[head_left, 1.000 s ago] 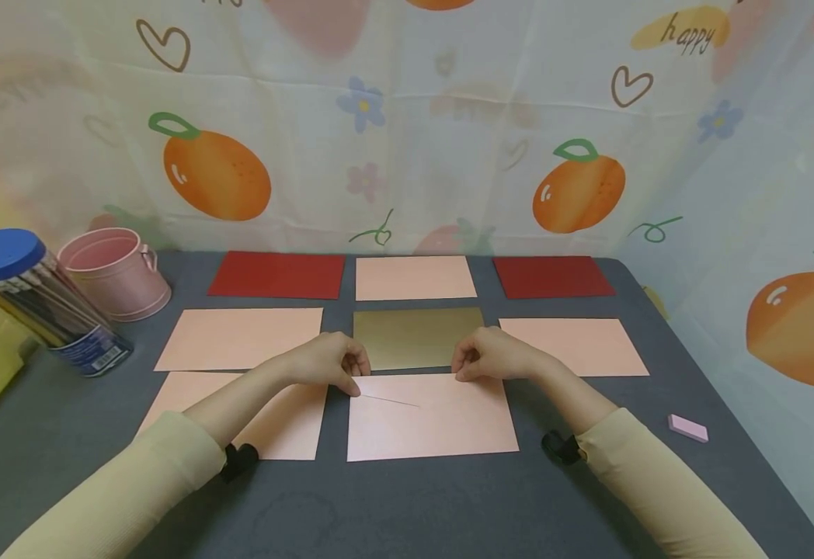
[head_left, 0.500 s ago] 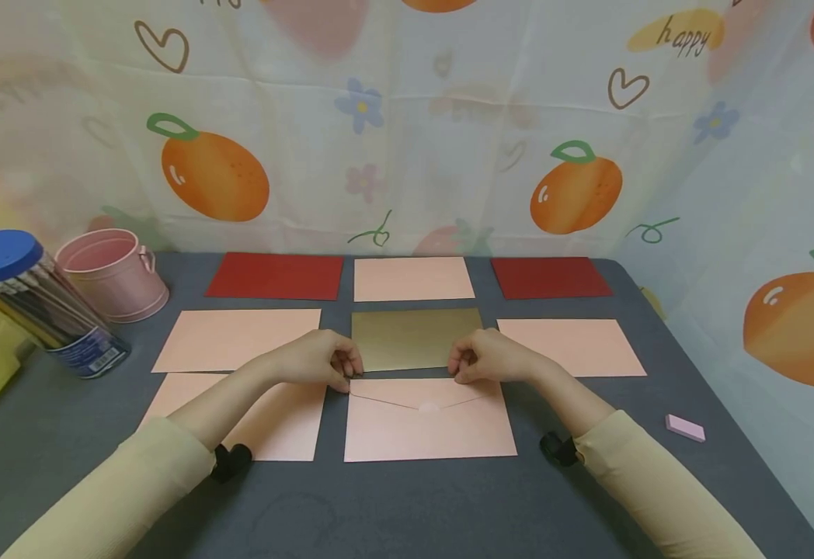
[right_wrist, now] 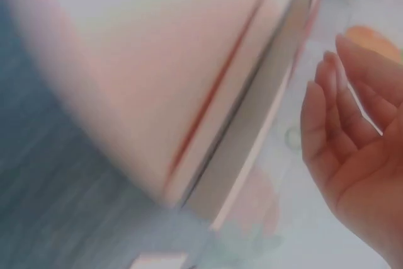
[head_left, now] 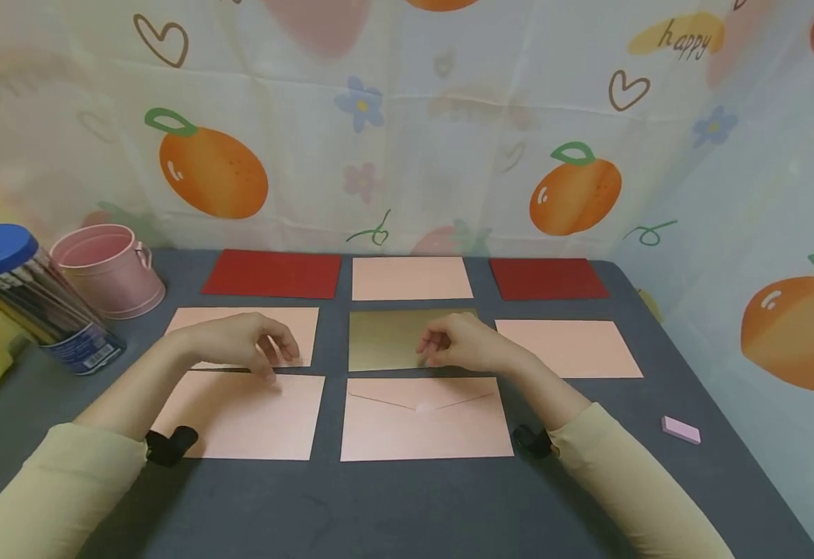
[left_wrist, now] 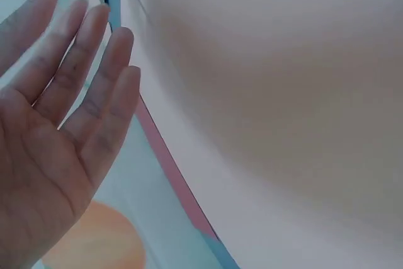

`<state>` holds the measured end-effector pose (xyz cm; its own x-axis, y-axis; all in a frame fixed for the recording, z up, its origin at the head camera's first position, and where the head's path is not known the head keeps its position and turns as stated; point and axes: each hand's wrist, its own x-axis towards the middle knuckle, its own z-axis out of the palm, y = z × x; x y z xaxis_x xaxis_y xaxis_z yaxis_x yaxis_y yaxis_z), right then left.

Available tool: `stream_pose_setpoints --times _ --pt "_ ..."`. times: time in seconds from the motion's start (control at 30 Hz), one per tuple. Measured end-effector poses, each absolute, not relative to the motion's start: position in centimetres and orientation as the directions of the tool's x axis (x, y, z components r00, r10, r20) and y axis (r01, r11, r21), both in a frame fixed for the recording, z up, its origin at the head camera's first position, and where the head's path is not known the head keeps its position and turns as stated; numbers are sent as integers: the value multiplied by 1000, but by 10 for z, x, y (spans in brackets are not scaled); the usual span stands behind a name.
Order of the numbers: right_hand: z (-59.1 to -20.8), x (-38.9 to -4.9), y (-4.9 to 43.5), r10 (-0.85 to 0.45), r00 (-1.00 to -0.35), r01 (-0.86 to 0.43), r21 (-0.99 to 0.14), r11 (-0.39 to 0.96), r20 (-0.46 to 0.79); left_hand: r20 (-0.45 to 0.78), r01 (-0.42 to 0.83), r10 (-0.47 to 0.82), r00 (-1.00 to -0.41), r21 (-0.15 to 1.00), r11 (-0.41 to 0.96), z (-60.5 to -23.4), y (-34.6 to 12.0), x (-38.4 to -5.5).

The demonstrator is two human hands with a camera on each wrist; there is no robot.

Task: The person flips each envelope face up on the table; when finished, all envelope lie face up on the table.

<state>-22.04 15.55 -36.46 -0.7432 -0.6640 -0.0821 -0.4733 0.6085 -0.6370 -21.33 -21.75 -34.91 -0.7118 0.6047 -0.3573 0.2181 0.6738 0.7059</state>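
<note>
A pale pink envelope (head_left: 424, 431) lies at the front middle, its pointed flap lines and round seal facing up. Behind it is a gold envelope (head_left: 372, 338), partly covered in the head view by my right hand (head_left: 463, 345), whose fingers are loosely bent around nothing. My left hand (head_left: 242, 341) hovers between two more pale pink rectangles, the left front one (head_left: 260, 435) and the left middle one (head_left: 305, 320), casting a shadow. In the left wrist view the left hand's fingers (left_wrist: 94, 86) are spread and bare. The right wrist view shows the right palm (right_wrist: 371, 168) holding nothing.
Two dark red rectangles (head_left: 274, 274) and a pale pink one (head_left: 412, 278) form the back row. Another pale pink rectangle (head_left: 568, 348) lies at right, near a small pink block (head_left: 681, 429). A pink bucket (head_left: 109, 272) and a blue-lidded jar of pencils (head_left: 36, 299) stand at left.
The front middle envelope's flap has come down flat. Both hands have let go of its top edge; the left moved left, the right slightly left and up over the gold envelope.
</note>
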Motion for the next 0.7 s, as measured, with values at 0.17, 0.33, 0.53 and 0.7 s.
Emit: stream_pose_setpoints --times 0.17,0.33,0.53,0.7 --pt "-361 -223 121 -702 -711 -503 -663 554 -47 -392 194 571 -721 676 710 -350 -245 -215" --pt "-365 -225 85 -738 -673 -530 -664 527 -49 -426 167 574 -699 683 711 -355 -267 -216" --pt "-366 -221 49 -769 -633 -540 -661 521 -90 -443 135 613 -654 729 671 -360 -276 -217" --pt "-367 -216 26 -793 -595 -610 -570 550 -129 -427 168 614 -664 715 678 -366 -276 -215"
